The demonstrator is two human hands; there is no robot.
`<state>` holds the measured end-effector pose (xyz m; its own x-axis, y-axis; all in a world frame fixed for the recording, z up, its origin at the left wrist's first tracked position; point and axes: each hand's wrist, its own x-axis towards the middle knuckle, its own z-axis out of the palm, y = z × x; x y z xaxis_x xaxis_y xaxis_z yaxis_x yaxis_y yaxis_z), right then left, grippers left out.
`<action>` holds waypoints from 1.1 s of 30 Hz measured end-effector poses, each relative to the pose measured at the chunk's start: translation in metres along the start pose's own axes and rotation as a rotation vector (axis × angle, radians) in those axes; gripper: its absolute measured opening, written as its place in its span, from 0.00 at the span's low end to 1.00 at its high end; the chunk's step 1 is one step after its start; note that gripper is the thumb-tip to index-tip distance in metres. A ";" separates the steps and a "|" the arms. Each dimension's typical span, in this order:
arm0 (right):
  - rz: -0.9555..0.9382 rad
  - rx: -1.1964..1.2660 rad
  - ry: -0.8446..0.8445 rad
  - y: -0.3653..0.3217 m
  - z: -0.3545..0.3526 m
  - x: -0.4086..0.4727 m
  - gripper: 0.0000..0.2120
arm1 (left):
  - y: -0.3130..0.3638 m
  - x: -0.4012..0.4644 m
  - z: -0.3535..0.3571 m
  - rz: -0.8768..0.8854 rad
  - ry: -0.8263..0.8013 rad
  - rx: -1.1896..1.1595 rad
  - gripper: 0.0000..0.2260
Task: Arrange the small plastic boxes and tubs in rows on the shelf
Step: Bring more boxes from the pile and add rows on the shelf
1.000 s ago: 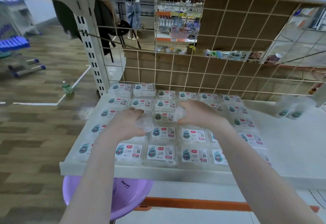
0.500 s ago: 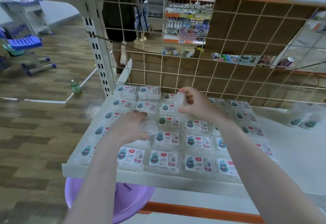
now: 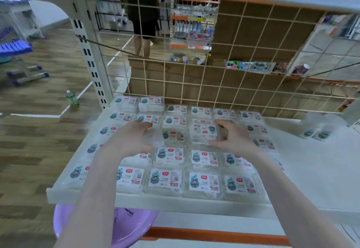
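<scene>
Boxes (image 3: 169,178) of clear plastic with white labels lie in rows across the left part of a pale shelf (image 3: 321,171), with a wire grid panel (image 3: 214,84) behind and a purple basin (image 3: 124,226) under the front edge. Two more small tubs (image 3: 316,133) sit apart at the right. The left hand (image 3: 134,138) curls over a clear box in the middle rows, gripping it. The right hand (image 3: 233,138) holds, between thumb and fingers, an upper box (image 3: 203,131) whose label faces the other way round. A green bottle (image 3: 72,98) stands on the wooden floor.
</scene>
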<state>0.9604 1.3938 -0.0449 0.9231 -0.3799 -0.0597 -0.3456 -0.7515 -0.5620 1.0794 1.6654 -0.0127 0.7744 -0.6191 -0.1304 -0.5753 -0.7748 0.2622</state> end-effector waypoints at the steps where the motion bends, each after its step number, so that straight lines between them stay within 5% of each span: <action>1: -0.007 -0.030 -0.009 0.002 0.000 -0.001 0.39 | 0.002 0.000 0.000 -0.002 0.001 -0.003 0.16; 9: -0.116 -0.043 -0.066 -0.007 -0.010 -0.007 0.35 | 0.010 -0.005 0.002 -0.020 -0.001 -0.028 0.17; 16: -0.197 -0.386 -0.018 -0.015 -0.014 -0.027 0.34 | 0.014 -0.006 0.009 0.010 0.079 0.083 0.19; 23: -0.351 -0.328 -0.207 -0.036 -0.054 0.002 0.40 | 0.013 -0.004 0.011 0.023 0.082 0.051 0.16; 29: -0.451 -0.468 -0.468 -0.049 -0.056 0.028 0.45 | 0.013 -0.005 0.011 0.000 0.073 0.041 0.24; 33: -0.405 -0.415 -0.448 -0.044 -0.049 0.035 0.43 | 0.014 -0.006 0.011 0.002 0.089 0.051 0.27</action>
<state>0.9997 1.3872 0.0177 0.9418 0.1609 -0.2953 0.0837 -0.9626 -0.2577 1.0641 1.6567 -0.0187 0.7922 -0.6087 -0.0443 -0.5878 -0.7805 0.2127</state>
